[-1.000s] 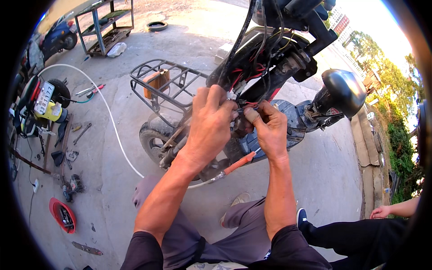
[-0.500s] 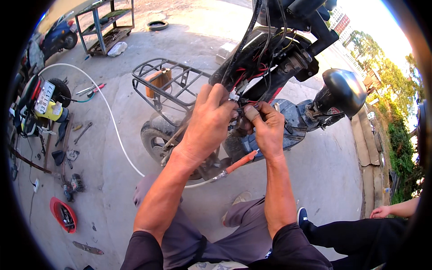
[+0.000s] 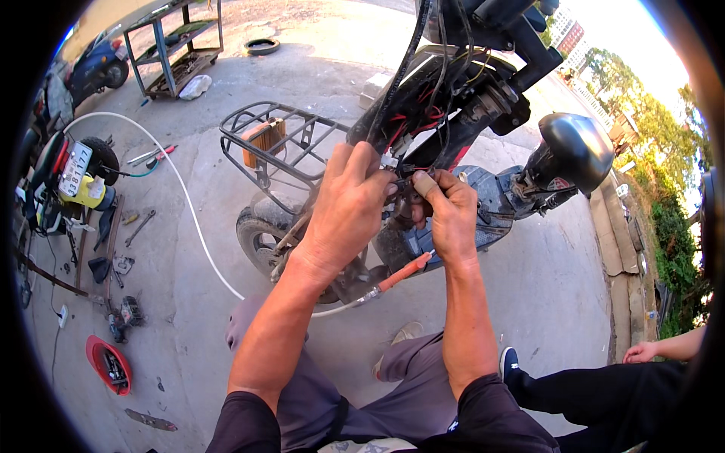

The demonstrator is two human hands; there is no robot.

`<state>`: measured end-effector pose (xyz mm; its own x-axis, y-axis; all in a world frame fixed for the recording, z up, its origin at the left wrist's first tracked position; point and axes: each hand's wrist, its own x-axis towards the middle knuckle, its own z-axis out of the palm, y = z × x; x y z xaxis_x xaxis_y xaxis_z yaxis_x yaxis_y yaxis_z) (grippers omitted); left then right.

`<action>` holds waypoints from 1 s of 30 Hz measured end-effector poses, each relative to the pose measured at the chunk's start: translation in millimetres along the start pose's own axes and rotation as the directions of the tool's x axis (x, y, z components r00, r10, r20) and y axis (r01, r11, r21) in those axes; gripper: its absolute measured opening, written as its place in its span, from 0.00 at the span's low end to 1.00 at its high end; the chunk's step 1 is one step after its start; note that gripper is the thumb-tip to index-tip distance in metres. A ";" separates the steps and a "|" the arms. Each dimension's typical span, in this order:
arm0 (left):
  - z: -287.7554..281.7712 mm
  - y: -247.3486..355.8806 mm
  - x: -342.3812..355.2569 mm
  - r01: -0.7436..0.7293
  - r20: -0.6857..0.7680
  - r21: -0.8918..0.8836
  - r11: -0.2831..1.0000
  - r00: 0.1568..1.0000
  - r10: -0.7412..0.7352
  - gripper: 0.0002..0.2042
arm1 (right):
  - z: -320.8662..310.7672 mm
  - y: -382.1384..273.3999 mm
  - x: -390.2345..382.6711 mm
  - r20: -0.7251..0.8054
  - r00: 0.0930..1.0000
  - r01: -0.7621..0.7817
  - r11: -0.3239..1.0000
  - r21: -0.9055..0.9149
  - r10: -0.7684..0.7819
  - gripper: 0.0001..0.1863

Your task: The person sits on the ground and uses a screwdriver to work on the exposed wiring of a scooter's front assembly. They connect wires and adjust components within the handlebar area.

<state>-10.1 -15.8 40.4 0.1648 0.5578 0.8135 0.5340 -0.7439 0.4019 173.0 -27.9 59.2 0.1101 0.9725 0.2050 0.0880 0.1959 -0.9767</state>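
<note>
My left hand [image 3: 349, 204] and right hand [image 3: 451, 215] pinch the wiring [image 3: 406, 169], a loose tangle of thin black and red strands, by the scooter [image 3: 483, 113] front's lower edge.

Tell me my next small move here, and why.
Perhaps tilt your right hand slightly aside for a clearer view: it and your left hand are close together at the exposed wiring, hiding most of what lies between them.
</note>
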 end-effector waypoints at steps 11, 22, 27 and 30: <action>3.6 0.7 -0.9 0.005 -0.031 0.017 1.000 1.000 -0.004 0.07 | -14.5 -6.2 1.6 0.157 0.987 0.006 0.992 -0.127 0.014 0.09; 0.2 -2.1 0.2 -0.001 -0.027 -0.050 0.999 1.000 0.000 0.08 | -10.3 -7.0 -2.1 0.143 0.983 0.134 0.977 -0.168 -0.111 0.04; 2.0 -6.5 -1.2 -0.098 0.001 0.032 0.995 0.995 0.098 0.09 | -6.8 -4.2 1.1 0.191 0.895 0.445 0.819 -0.363 -0.402 0.06; 2.9 -10.2 -3.5 -0.118 0.009 0.037 0.992 0.993 0.117 0.09 | -3.4 -6.7 0.3 0.198 0.906 0.421 0.839 -0.346 -0.373 0.07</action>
<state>-13.7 -9.1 32.2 0.2336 0.4699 0.8513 0.5413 -0.7901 0.2876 175.8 -29.3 66.1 -0.1289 0.8332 0.5377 0.4623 0.5302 -0.7107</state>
